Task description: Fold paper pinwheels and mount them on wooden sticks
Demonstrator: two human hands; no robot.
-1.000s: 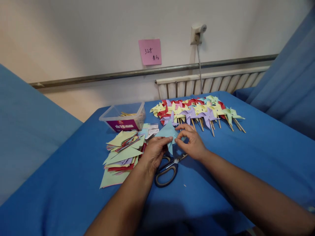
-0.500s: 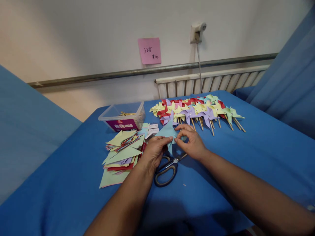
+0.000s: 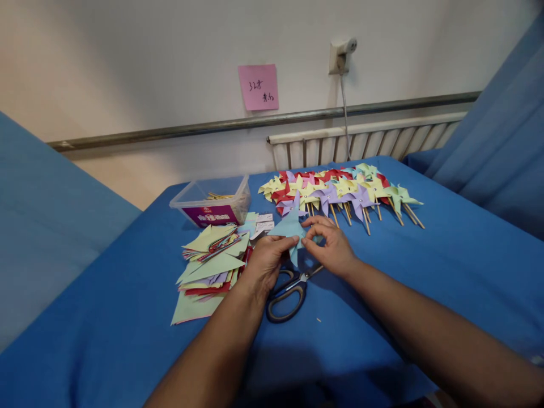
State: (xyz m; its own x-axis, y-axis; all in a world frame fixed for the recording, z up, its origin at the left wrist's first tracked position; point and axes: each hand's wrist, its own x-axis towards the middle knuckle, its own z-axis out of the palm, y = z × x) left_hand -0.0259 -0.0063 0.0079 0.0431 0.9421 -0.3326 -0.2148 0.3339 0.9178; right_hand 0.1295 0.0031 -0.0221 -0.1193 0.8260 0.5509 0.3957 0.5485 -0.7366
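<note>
Between thumb and fingers, my left hand (image 3: 270, 259) grips a light-blue paper pinwheel (image 3: 290, 228) from below left, its points partly folded. My right hand (image 3: 327, 243) pinches the right side of the same paper, thumb and index finger together; other fingers curl above it. Whether a pin sits at its centre is hidden by my fingers. Scissors (image 3: 293, 294) with dark handles lie on the blue cloth just beneath my hands. Left of my left hand is a stack of coloured paper pieces (image 3: 212, 272), green, yellow, red and purple.
A clear plastic box (image 3: 212, 195) with wooden sticks stands behind the paper stack, small white cards (image 3: 265, 222) beside it. Finished-looking pinwheels (image 3: 340, 190) on sticks lie in a heap at the back. A blue cloth (image 3: 382, 351) covers the table; a wall and radiator (image 3: 369, 141) stand behind.
</note>
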